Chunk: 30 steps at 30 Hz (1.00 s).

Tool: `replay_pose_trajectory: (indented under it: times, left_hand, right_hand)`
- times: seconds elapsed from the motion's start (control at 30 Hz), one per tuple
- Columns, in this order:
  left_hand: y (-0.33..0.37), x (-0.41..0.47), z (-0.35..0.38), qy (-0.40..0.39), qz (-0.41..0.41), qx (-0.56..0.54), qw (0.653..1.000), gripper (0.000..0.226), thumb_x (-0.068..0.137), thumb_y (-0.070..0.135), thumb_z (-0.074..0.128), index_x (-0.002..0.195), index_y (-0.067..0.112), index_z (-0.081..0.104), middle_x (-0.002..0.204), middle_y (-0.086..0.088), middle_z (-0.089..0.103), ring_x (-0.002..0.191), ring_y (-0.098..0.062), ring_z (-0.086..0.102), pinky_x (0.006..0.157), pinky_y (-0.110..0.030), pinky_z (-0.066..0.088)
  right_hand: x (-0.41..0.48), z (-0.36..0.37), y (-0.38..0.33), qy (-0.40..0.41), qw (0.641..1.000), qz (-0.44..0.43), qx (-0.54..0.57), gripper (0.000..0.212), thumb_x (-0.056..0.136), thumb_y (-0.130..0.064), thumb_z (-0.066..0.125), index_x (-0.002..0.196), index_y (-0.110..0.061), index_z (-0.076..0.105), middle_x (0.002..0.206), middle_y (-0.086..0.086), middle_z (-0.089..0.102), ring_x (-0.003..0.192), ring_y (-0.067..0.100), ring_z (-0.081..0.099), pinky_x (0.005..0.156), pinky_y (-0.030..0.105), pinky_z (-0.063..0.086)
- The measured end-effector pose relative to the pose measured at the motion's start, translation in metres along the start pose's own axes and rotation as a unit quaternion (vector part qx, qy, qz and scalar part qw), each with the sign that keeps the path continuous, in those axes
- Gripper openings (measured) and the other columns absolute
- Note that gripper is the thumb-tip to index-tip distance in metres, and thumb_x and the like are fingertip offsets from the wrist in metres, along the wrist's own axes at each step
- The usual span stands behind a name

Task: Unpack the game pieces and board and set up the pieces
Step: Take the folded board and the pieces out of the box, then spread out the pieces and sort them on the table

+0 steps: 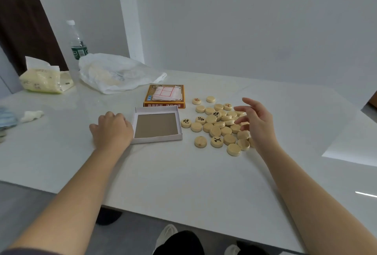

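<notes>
Head view. We look down on a white table point(183, 173) carrying an unpacked Chinese chess set. The round wooden xiangqi pieces point(218, 128) lie in a loose heap right of centre. Most show a blank face, a few show black or red characters, and some in the middle overlap one another.

Just left of the heap sits the white cardboard tray point(157, 140), open side up, with its brown floor bare. Behind it, touching or nearly so, stands the orange game box point(164, 105), and the folded board sheet point(166, 93) with red lines lies on top of it.

The left hand point(111, 130) rests knuckles up on the table against the tray's left wall. Its fingers are curled and the tips are hidden, so we cannot tell whether its grip has closed on the wall. The right hand point(257, 124) is held over the right side of the heap, its grip spread, fingers apart and lightly bent, holding no piece.

At the far left we note a crumpled plastic bag point(114, 73), a water bottle point(78, 44), a tissue pack point(42, 79) and a crumpled tissue point(32, 115).
</notes>
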<state>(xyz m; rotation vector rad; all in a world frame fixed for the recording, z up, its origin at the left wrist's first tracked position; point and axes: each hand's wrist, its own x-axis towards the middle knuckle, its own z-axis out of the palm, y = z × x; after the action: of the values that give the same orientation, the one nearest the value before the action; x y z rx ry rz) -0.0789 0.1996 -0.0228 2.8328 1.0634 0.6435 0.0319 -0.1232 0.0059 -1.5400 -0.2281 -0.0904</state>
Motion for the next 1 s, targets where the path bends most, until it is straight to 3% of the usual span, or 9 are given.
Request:
replay_pose_trajectory:
  times: [0.13, 0.23, 0.43, 0.6, 0.7, 0.8, 0.9, 1.0]
  left_hand:
    - [-0.017, -0.012, 0.002, 0.014, -0.029, -0.043, 0.999, 0.036, 0.095, 0.020, 0.028, 0.093, 0.003, 0.060, 0.099, -0.015, 0.055, 0.097, -0.035, 0.047, 0.082, -0.043, 0.037]
    - [-0.024, -0.017, 0.005, 0.021, -0.038, -0.047, 0.998, 0.028, 0.095, 0.015, 0.031, 0.093, 0.002, 0.056, 0.098, -0.017, 0.055, 0.094, -0.037, 0.049, 0.074, -0.041, 0.040]
    - [-0.029, -0.013, 0.006, 0.024, -0.051, -0.006, 0.998, 0.020, 0.094, 0.011, 0.035, 0.094, 0.001, 0.052, 0.087, -0.023, 0.061, 0.073, -0.036, 0.052, 0.062, -0.036, 0.036]
    - [-0.013, -0.010, -0.006, 0.087, -0.052, -0.079, 0.992, 0.032, 0.096, 0.019, 0.031, 0.083, -0.001, 0.051, 0.075, -0.025, 0.057, 0.065, -0.037, 0.047, 0.061, -0.038, 0.038]
    - [0.033, -0.010, -0.025, 0.120, 0.021, -0.132, 0.984, 0.031, 0.097, 0.020, 0.030, 0.078, 0.004, 0.047, 0.066, -0.015, 0.048, 0.061, -0.034, 0.044, 0.056, -0.036, 0.034]
    - [0.100, -0.019, -0.027, 0.085, 0.123, -0.168, 0.974, 0.029, 0.097, 0.024, 0.030, 0.076, 0.011, 0.046, 0.060, 0.000, 0.043, 0.060, -0.029, 0.046, 0.053, -0.032, 0.031]
    - [0.158, -0.030, -0.010, 0.031, 0.195, -0.175, 0.964, 0.029, 0.097, 0.026, 0.030, 0.078, 0.014, 0.049, 0.062, 0.000, 0.048, 0.061, -0.024, 0.049, 0.050, -0.030, 0.027]
    - [0.194, -0.032, 0.008, 0.014, 0.217, -0.150, 0.964, 0.027, 0.096, 0.024, 0.030, 0.081, 0.014, 0.050, 0.066, -0.001, 0.050, 0.060, -0.022, 0.047, 0.050, -0.030, 0.027]
  right_hand:
    - [-0.003, 0.003, 0.001, -0.001, 1.000, -0.004, -0.004, 0.032, 0.096, -0.008, 0.042, 0.122, -0.015, 0.058, 0.097, 0.000, 0.071, 0.060, 0.012, 0.059, 0.050, 0.023, 0.047]
    - [-0.003, 0.004, 0.002, -0.001, 1.000, -0.009, -0.008, 0.031, 0.096, -0.008, 0.042, 0.120, -0.015, 0.059, 0.097, 0.002, 0.071, 0.060, 0.012, 0.059, 0.050, 0.023, 0.046]
    - [-0.002, 0.002, 0.003, -0.002, 1.000, -0.015, -0.007, 0.030, 0.095, -0.007, 0.041, 0.118, -0.014, 0.059, 0.095, 0.001, 0.070, 0.062, 0.015, 0.059, 0.052, 0.026, 0.046]
    - [0.001, -0.003, 0.006, 0.001, 1.000, -0.020, -0.007, 0.030, 0.095, -0.006, 0.040, 0.118, -0.013, 0.059, 0.097, 0.004, 0.070, 0.064, 0.017, 0.059, 0.052, 0.025, 0.048]
    - [0.007, -0.006, 0.010, 0.013, 0.999, -0.021, -0.026, 0.029, 0.095, -0.006, 0.040, 0.116, -0.014, 0.060, 0.095, 0.003, 0.071, 0.064, 0.015, 0.060, 0.054, 0.026, 0.048]
    - [0.014, -0.009, 0.014, 0.024, 0.996, -0.029, -0.081, 0.029, 0.094, -0.005, 0.040, 0.109, -0.017, 0.062, 0.093, -0.001, 0.070, 0.072, 0.013, 0.061, 0.062, 0.027, 0.049]
    - [0.018, -0.014, 0.015, 0.024, 0.988, -0.037, -0.147, 0.029, 0.093, -0.006, 0.042, 0.104, -0.019, 0.065, 0.094, -0.007, 0.070, 0.086, 0.011, 0.062, 0.075, 0.023, 0.047]
    - [0.019, -0.025, 0.016, 0.001, 0.969, -0.049, -0.243, 0.028, 0.094, -0.009, 0.044, 0.108, -0.021, 0.065, 0.107, -0.009, 0.066, 0.101, 0.009, 0.057, 0.079, 0.017, 0.040]
